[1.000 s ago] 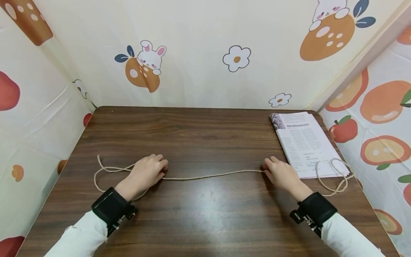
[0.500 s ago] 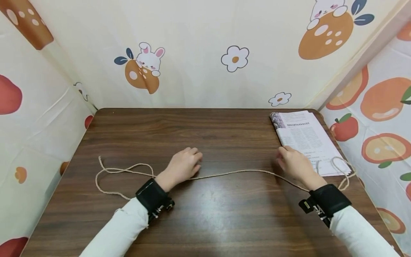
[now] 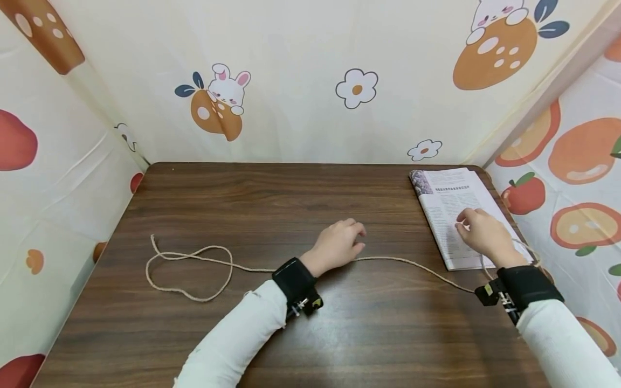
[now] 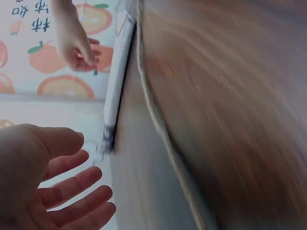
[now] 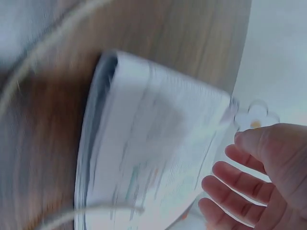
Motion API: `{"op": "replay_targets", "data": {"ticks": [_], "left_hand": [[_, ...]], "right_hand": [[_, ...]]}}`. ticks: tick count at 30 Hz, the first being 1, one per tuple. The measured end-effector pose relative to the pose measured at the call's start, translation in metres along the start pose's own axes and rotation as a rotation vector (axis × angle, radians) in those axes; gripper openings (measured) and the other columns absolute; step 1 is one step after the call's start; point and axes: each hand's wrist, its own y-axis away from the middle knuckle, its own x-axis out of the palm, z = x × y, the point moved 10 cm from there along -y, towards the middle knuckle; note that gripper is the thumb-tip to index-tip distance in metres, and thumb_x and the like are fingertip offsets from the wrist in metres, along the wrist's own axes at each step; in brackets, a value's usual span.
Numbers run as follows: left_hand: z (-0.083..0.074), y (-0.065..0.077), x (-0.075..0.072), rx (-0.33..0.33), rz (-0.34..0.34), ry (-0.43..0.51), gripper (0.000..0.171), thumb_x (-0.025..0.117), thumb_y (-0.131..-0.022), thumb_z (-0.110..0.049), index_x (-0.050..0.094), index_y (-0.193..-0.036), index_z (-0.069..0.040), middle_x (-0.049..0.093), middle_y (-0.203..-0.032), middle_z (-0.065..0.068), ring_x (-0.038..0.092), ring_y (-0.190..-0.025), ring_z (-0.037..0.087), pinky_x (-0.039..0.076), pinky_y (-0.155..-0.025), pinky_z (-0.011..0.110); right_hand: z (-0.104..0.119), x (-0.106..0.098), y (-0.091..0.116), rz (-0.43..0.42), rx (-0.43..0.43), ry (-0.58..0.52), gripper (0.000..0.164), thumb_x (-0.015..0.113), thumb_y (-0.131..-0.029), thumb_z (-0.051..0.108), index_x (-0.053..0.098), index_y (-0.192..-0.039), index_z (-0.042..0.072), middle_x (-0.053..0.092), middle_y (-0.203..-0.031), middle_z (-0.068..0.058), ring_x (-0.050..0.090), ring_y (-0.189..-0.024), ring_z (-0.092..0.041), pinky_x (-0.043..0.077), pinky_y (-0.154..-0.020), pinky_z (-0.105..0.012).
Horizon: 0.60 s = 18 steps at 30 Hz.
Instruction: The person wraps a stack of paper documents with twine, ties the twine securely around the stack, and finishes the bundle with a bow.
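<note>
A thin beige rope point(image 3: 407, 262) stretches across the table, its left part looped loosely and its right end curling over the newspaper. My left hand point(image 3: 338, 242) hovers above the middle of the rope, fingers relaxed and holding nothing; in the left wrist view the rope point(image 4: 165, 136) runs past, apart from the fingers point(image 4: 76, 184). Over a folded stack of newspaper point(image 3: 451, 215) at the right hangs my right hand point(image 3: 485, 234), loosely bent. The right wrist view has its fingers point(image 5: 240, 182) spread and nothing between them, with the newspaper point(image 5: 153, 129) below.
The dark wooden table point(image 3: 271, 199) has its far edge against a cream wall covering point(image 3: 296, 102) with printed rabbits and flowers. Fruit-patterned sheets point(image 3: 577, 231) flank the right side, and another sheet point(image 3: 53, 205) hangs at the left.
The right hand lets go of the rope and moves right, over the newspaper. My left hand leaves the rope's left part and travels right to the table's middle. The rope stays lying on the table.
</note>
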Motion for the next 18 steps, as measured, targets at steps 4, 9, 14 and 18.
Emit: {"op": "replay_targets", "data": {"ticks": [4,9,14,18], "left_hand": [[-0.014,-0.018,0.012,-0.018,0.047,0.072,0.03,0.058,-0.09,-0.028,0.059,-0.117,-0.015,0.059,-0.113,0.0,0.058,-0.092,0.014,0.047,-0.073,0.026],[-0.027,-0.04,0.02,-0.071,0.051,0.187,0.033,0.058,-0.09,-0.028,0.057,-0.12,-0.015,0.06,-0.115,0.001,0.058,-0.099,0.014,0.046,-0.078,0.025],[-0.034,-0.061,0.03,-0.152,0.025,0.393,0.034,0.06,-0.088,-0.027,0.058,-0.119,-0.013,0.062,-0.115,0.001,0.057,-0.104,0.014,0.044,-0.083,0.023],[-0.034,-0.07,0.043,-0.274,0.014,0.608,0.034,0.062,-0.087,-0.027,0.059,-0.117,-0.012,0.064,-0.111,0.0,0.056,-0.105,0.014,0.042,-0.083,0.022]], "right_hand": [[-0.03,-0.001,-0.003,0.047,0.077,-0.013,0.025,0.055,-0.085,0.013,0.057,-0.096,-0.009,0.06,-0.087,-0.029,0.058,-0.075,-0.041,0.043,-0.061,-0.052],[-0.061,-0.006,-0.005,0.048,0.135,-0.034,0.032,0.054,-0.085,0.013,0.054,-0.1,-0.016,0.057,-0.089,-0.035,0.055,-0.078,-0.048,0.042,-0.064,-0.056],[-0.09,-0.011,-0.002,0.092,0.215,-0.041,0.038,0.052,-0.086,0.014,0.05,-0.105,-0.019,0.055,-0.093,-0.038,0.053,-0.08,-0.049,0.041,-0.067,-0.056],[-0.114,-0.01,0.004,0.168,0.299,-0.049,0.043,0.049,-0.088,0.017,0.046,-0.109,-0.019,0.053,-0.097,-0.039,0.052,-0.08,-0.047,0.041,-0.066,-0.055]]}}
